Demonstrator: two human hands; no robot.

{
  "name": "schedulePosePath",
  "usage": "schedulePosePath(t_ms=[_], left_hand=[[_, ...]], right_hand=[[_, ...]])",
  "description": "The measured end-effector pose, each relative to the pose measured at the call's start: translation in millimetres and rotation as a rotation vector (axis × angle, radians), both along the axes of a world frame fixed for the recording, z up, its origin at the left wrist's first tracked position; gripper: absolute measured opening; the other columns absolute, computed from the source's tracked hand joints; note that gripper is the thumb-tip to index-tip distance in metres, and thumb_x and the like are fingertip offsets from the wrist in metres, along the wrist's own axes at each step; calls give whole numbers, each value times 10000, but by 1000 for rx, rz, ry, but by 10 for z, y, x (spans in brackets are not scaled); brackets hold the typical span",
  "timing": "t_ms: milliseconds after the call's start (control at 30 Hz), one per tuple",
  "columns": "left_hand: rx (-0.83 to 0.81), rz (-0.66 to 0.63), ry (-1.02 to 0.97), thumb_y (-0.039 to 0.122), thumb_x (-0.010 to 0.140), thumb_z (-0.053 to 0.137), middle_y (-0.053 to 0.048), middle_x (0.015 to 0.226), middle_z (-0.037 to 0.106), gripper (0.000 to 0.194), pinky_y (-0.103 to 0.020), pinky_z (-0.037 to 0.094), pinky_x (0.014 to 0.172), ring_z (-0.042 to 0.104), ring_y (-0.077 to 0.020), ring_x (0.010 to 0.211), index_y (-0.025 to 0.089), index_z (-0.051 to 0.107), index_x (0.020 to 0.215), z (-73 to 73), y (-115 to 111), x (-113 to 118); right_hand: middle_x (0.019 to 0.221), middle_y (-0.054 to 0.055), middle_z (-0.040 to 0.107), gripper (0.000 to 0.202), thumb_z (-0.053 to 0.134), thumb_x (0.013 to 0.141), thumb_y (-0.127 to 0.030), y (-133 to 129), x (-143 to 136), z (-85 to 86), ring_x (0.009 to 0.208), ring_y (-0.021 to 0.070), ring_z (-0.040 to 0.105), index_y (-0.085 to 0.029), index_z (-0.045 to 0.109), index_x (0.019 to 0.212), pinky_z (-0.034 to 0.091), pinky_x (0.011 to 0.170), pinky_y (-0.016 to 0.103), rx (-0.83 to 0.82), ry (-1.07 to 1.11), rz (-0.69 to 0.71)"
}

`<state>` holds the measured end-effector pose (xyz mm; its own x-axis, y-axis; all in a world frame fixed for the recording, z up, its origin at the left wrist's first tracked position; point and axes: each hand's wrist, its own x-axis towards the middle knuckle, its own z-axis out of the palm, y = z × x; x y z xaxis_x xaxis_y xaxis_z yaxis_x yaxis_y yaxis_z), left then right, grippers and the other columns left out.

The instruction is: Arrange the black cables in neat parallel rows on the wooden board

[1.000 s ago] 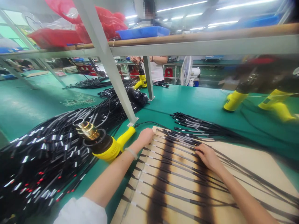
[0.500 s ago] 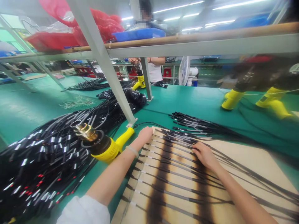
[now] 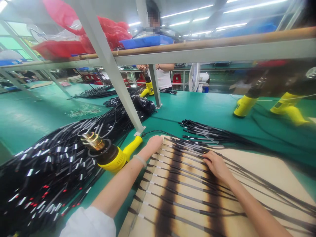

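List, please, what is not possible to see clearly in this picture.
- Head view, left hand: fingertips hidden by its own back.
- Head view, wooden board: cut by bottom edge.
- Head view, near heat gun: partly behind left forearm.
- Head view, far-right yellow tool: blurred.

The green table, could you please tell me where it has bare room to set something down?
One patch lies between the short grey post and the yellow heat guns at right; another, far left, beyond the cable heap. It is crowded around the near heat gun and across the cable-lined board.
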<state>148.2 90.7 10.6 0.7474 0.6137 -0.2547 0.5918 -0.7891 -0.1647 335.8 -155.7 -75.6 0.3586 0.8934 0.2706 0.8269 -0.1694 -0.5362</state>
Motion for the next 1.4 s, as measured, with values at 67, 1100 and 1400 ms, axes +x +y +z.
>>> schedulePosePath(t_ms=[67, 1100, 1400], left_hand=[[8, -2, 2, 180, 831, 475, -126, 897, 600, 170, -325, 469, 803, 585, -183, 907, 70, 595, 880, -7, 7, 3], [56, -203, 15, 103, 803, 401, -151, 1176, 444, 300, -349, 460, 731, 585, -202, 821, 169, 607, 1010, -60, -284, -105], [57, -193, 7, 90, 796, 412, -142, 1064, 494, 338, -348, 464, 715, 578, -225, 836, 175, 575, 1080, -81, -266, -120]], right_hand=[[867, 51, 532, 207, 404, 851, -215, -6, -7, 12, 805, 134, 535, -148, 594, 900, 417, 757, 258, -1, -1, 4], [880, 64, 553, 236, 388, 847, -222, -151, 150, -100, 862, 171, 513, -168, 615, 881, 417, 784, 292, -144, -160, -24], [853, 59, 536, 267, 367, 866, -250, -166, 164, -84, 846, 164, 493, -174, 623, 848, 413, 765, 285, -159, -163, -3]])
